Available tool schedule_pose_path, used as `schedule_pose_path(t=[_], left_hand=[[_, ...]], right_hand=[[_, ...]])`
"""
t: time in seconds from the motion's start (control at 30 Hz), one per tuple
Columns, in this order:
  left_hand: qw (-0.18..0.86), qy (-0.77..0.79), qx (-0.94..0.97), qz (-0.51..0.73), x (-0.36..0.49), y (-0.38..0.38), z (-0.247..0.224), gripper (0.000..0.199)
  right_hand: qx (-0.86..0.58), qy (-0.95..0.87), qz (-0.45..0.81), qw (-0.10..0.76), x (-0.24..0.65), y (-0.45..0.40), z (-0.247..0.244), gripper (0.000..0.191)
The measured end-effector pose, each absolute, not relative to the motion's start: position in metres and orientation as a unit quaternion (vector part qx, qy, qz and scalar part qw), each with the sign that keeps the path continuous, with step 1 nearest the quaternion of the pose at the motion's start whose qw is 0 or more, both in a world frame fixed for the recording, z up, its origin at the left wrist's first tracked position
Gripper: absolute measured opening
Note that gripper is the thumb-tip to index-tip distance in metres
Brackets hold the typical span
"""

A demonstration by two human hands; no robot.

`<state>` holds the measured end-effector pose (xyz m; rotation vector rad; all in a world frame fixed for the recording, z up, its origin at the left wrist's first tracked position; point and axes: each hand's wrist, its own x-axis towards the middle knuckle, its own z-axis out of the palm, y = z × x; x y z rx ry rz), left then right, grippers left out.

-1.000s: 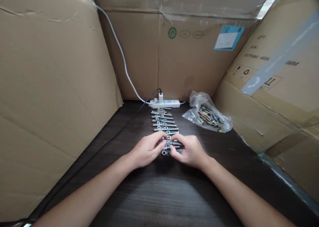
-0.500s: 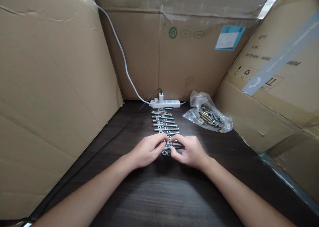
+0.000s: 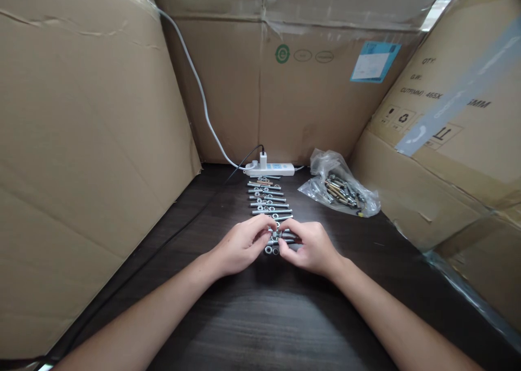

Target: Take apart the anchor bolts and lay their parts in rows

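Small, blocky silver metal fastener (image 3: 275, 234) is pinched between fingertips of left hand (image 3: 240, 246) and right hand (image 3: 312, 247), above dark wood-grain table (image 3: 260, 319); judged light, rigid, slippery (smooth metal), best gripped by outer edges.

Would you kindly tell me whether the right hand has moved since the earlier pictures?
No, not visibly: judged against the white power strip, the right hand keeps the same place, nearer the camera and slightly to the right.
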<state>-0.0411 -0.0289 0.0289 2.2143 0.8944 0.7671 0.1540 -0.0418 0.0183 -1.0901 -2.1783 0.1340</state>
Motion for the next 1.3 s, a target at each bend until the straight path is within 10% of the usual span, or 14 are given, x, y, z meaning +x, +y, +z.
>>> schedule_pose_path(t=[1.3], left_hand=[[0.324, 0.354, 0.834, 0.274, -0.041, -0.0286, 0.0299, 0.013]], right_hand=[[-0.424, -0.839, 0.056, 0.337, 0.1544, -0.0412, 0.0178, 0.014]])
